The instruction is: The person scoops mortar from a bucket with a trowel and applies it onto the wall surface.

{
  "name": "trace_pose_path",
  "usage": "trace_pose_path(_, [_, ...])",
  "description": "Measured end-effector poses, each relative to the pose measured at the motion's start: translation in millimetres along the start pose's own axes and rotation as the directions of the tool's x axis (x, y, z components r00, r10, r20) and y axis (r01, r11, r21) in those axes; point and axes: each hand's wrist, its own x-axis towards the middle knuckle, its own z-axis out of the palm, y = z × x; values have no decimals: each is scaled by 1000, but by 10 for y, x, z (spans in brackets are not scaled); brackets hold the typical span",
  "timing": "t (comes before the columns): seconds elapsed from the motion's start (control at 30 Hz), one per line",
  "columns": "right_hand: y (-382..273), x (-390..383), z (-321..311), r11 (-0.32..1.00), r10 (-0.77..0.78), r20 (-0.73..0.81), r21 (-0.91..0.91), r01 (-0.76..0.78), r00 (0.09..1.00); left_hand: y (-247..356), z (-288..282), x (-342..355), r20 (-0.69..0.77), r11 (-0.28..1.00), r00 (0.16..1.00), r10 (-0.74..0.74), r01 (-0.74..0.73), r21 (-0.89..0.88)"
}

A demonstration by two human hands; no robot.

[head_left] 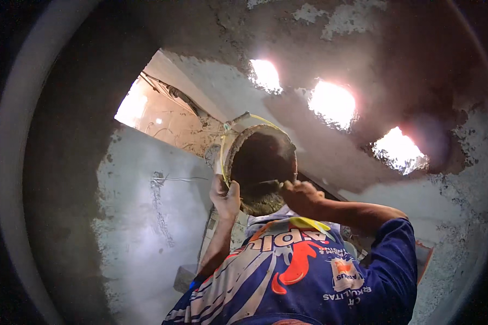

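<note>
A round bucket [260, 154] with a crusted grey rim and a yellowish handle is at the centre, its dark inside facing the camera. My left hand [225, 197] grips its lower left rim, fingers closed around the edge. My right hand [303, 195] is closed at the lower right of the opening on a dark tool [259, 188], which looks like a trowel and reaches into the bucket. Grey muck lines the bottom of the opening; what else is inside is too dark to make out.
A mottled grey plaster surface [363, 49] has several bright, jagged holes. At upper left is a lit rectangular opening [133, 103]. A pale wall [130, 216] with a thin wire stands on the left. My blue printed shirt fills the lower middle.
</note>
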Motion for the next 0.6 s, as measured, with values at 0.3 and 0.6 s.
trace_pose_path(0.3, [-35,-134,206,998,57,93,26,-59,994,55,165,46,71,985,988,136,-143,97])
trace_pose_path(0.6, [344,260,112,878,445,98,150,-455,890,333,228,29,195,953,965,176,-216,214])
